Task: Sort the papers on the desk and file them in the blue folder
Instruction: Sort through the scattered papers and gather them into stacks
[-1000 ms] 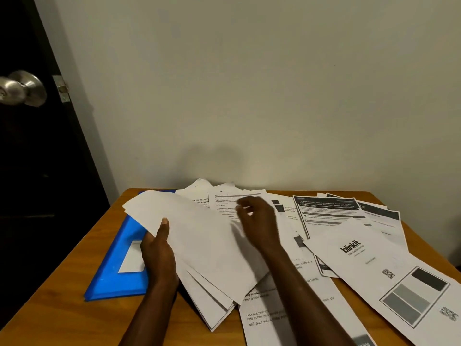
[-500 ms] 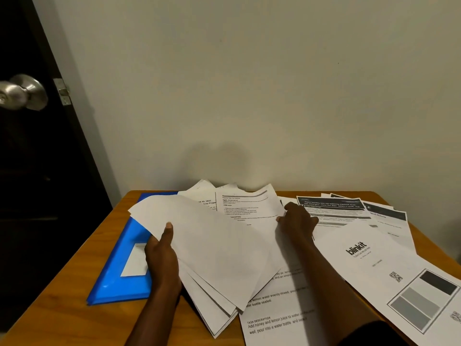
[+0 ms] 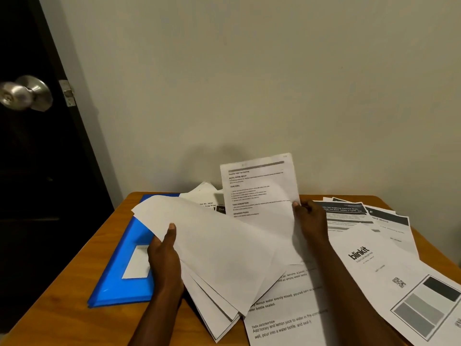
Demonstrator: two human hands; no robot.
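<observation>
A person's left hand (image 3: 163, 255) grips a fanned stack of papers (image 3: 219, 260) beside the blue folder (image 3: 119, 280); right hand (image 3: 310, 221) pinches a raised printed sheet (image 3: 259, 191).

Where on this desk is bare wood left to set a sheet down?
Bare wood shows at the near-left corner of the desk, in front of the blue folder, and a thin strip left of it. Middle and right are crowded with overlapping papers.

Head camera, seemingly close, facing desk (image 3: 62, 320).
</observation>
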